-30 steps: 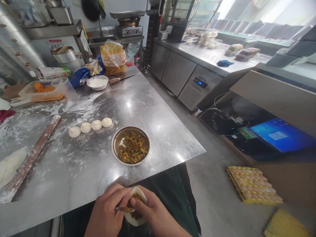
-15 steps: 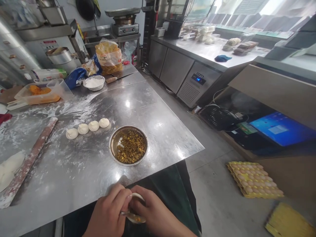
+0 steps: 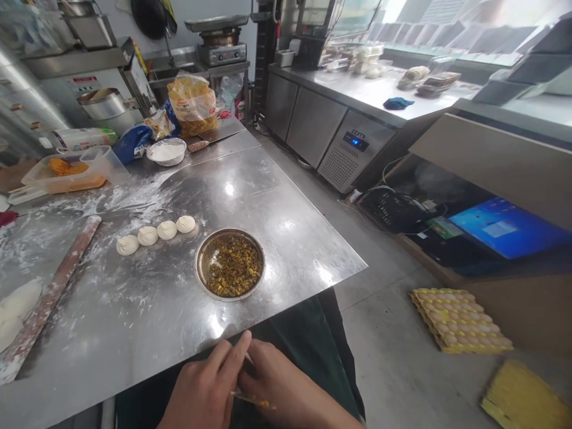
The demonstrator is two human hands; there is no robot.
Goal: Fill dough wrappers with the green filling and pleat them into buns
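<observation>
My left hand (image 3: 201, 384) and my right hand (image 3: 286, 375) are pressed together in front of the table's near edge. A spoon (image 3: 251, 400) with bits of yellow filling juts out from under my closed left hand. My right hand is curled around a piece of white dough (image 3: 248, 357), of which only a sliver shows between the fingers. Just beyond, a metal bowl (image 3: 199, 274) holds chopped, dark yellow-green filling (image 3: 236, 265). Left of it sits a row of several pleated dough buns (image 3: 148, 236) on the steel table (image 3: 147, 328).
A floury wooden stick (image 3: 53, 298) lies at the left beside more dough (image 3: 18, 310). Farther back are a bowl of white powder (image 3: 166, 152), a yellow bag (image 3: 192, 107) and a plastic container (image 3: 75, 170). Egg trays (image 3: 460, 320) rest on the floor at right.
My left fingers have moved over the dough, with one finger stretched upward, so less dough shows. The spoon has tilted and shifted slightly right. The camera view has moved a little.
</observation>
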